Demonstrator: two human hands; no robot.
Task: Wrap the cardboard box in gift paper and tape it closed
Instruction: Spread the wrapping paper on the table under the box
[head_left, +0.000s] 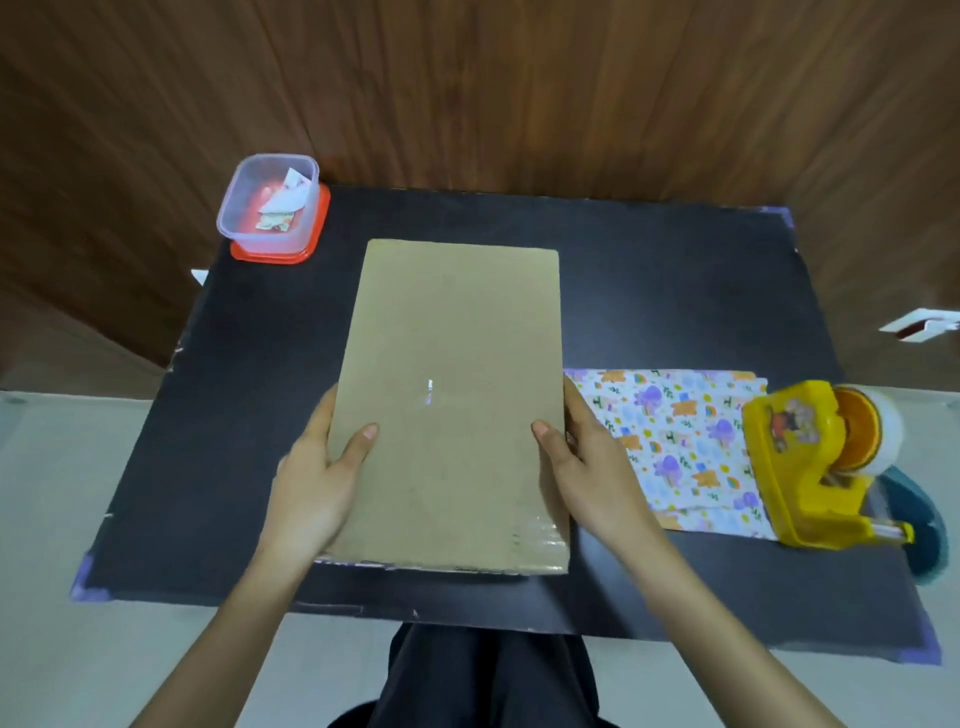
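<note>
The task is at its very beginning, as I judge it: the flat brown cardboard box (452, 405) is bare, with no paper around it and no new tape on it, so all the wrapping, folding and taping is left to do. The box is in the middle of the black worktop (675, 270), with its long side pointing away from the person. I cannot tell if its near end is lifted or lies flat. The left hand (317, 483) holds the left edge and the right hand (592, 467) holds the right edge. Each grip is closed on the box, with the thumb on the top face and the other fingers hidden under the edge. The cardboard looks matte and stiff, a thin rectangle with a shiny strip of old clear tape at the near right corner. The folded sheet of gift paper (675, 441), white with small purple, orange and blue drawings, lies flat just beside the box on the right. The yellow plastic tape dispenser (800, 467) with its roll stands on the right end of the paper. A clear plastic container (270, 202) on a red lid holds some paper scraps at the far left corner.
</note>
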